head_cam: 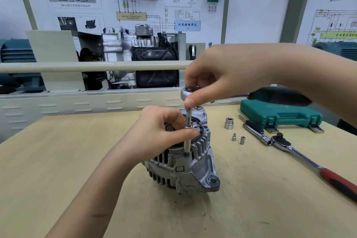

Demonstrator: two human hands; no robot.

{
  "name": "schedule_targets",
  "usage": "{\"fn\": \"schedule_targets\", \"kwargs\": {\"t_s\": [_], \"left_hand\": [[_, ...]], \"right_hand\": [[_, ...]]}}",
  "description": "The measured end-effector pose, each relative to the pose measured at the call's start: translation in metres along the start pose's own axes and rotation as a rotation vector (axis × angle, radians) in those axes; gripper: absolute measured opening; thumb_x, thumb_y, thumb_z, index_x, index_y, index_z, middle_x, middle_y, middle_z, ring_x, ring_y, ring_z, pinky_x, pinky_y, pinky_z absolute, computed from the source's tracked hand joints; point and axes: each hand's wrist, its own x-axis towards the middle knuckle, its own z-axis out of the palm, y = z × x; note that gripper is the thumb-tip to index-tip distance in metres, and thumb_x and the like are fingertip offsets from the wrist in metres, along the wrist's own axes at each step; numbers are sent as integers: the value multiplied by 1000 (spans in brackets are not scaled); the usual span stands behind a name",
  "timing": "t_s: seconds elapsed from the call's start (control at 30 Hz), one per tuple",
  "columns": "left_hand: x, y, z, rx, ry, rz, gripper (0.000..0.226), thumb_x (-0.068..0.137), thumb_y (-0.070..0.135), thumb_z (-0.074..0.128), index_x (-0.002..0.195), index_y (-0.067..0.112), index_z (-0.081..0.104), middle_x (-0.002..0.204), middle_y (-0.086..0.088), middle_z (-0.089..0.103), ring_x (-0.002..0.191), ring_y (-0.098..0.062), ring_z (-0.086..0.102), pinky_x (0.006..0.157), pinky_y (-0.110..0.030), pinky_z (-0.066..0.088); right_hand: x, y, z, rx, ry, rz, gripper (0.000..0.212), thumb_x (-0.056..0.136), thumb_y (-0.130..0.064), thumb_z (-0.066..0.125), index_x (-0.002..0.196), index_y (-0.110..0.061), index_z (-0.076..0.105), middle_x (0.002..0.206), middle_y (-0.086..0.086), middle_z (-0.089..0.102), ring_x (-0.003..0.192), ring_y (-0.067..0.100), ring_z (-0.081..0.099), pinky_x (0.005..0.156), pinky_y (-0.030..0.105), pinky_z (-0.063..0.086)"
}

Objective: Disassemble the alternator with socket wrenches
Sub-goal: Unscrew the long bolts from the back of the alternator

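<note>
A grey metal alternator (190,170) stands on the wooden table (77,160), near its middle. A small ratchet wrench (188,92) with a long extension bar (187,137) stands upright on a bolt at the alternator's near side. My right hand (222,75) grips the ratchet head from above. The wrench's dark handle (278,97) points right behind my forearm. My left hand (160,131) pinches the extension bar at mid-height, resting against the alternator's top.
Right of the alternator lie a large socket (229,123), two small sockets (238,138), a chrome extension (255,133) and a big ratchet with a red-black handle (316,166). A green tool case (280,115) sits at the back right. A training stand with an engine is behind the table.
</note>
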Motion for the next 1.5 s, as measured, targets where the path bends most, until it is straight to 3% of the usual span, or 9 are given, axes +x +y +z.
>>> {"fn": "schedule_targets", "kwargs": {"t_s": [0.13, 0.3, 0.43, 0.53, 0.7, 0.87, 1.13, 1.3, 1.5], "left_hand": [[0, 2, -5, -95, -80, -44, 13, 69, 40, 68, 71, 26, 68, 69, 17, 68, 68, 5, 60, 63, -5, 41], [-1, 1, -5, -123, -79, -39, 25, 63, 44, 63, 77, 25, 70, 79, 19, 69, 73, 6, 62, 66, -5, 44], [-1, 1, 0, -21, -5, -13, 21, 69, 37, 71, 56, 30, 56, 57, 23, 59, 65, 5, 53, 60, -7, 36], [-1, 1, 3, 34, 56, -25, 30, 58, 52, 65, 51, 29, 47, 55, 26, 54, 71, -1, 44, 64, -20, 31], [1, 1, 0, -46, -31, -16, 18, 67, 42, 68, 63, 26, 63, 61, 20, 62, 63, 5, 56, 60, -7, 39], [-1, 1, -4, -116, -85, -39, 20, 67, 45, 63, 77, 29, 70, 75, 18, 70, 73, 4, 63, 66, -8, 45], [0, -1, 5, 20, 58, -6, 35, 70, 31, 75, 49, 29, 46, 46, 20, 51, 55, 3, 48, 55, -8, 32], [0, 3, -3, -84, -97, -6, 11, 74, 39, 65, 69, 29, 66, 66, 17, 67, 65, 4, 59, 62, -7, 41], [0, 2, -4, -91, -68, -3, 20, 67, 43, 63, 76, 27, 70, 77, 20, 68, 72, 5, 62, 65, -4, 42]], "right_hand": [[-2, 0, -6, -14, -56, 7, 45, 69, -55, 48, 94, -22, 65, 80, -7, 66, 75, 11, 60, 74, 38, 50], [-3, 0, -6, 33, -93, -21, 14, 76, -46, 55, 87, -38, 58, 75, -19, 61, 71, -4, 56, 69, 21, 42], [-2, 1, -5, 31, -14, 30, 53, 54, -69, 51, 84, -28, 62, 71, -12, 66, 65, 0, 59, 65, 22, 49], [0, 3, -1, 7, 18, 27, 50, 58, -69, 51, 72, -22, 59, 54, -10, 59, 49, 0, 50, 49, 13, 39], [-1, 2, -2, -21, -13, 1, 50, 70, -55, 48, 93, -15, 65, 78, -2, 66, 71, 11, 59, 70, 31, 48], [0, 3, -1, 15, -37, -26, 18, 84, -36, 57, 95, -24, 63, 76, -17, 60, 70, -3, 54, 68, 17, 41], [0, 0, 2, -63, 28, 50, 51, 64, -64, 45, 82, -21, 63, 62, -8, 63, 58, 5, 58, 60, 29, 48], [-1, 0, -1, -40, -5, -6, 50, 72, -54, 47, 94, -13, 65, 81, 5, 66, 73, 18, 59, 72, 37, 48], [-1, 2, -1, 40, -23, -25, 30, 82, -34, 57, 102, -14, 66, 85, 1, 66, 79, 15, 58, 74, 27, 45]]}}
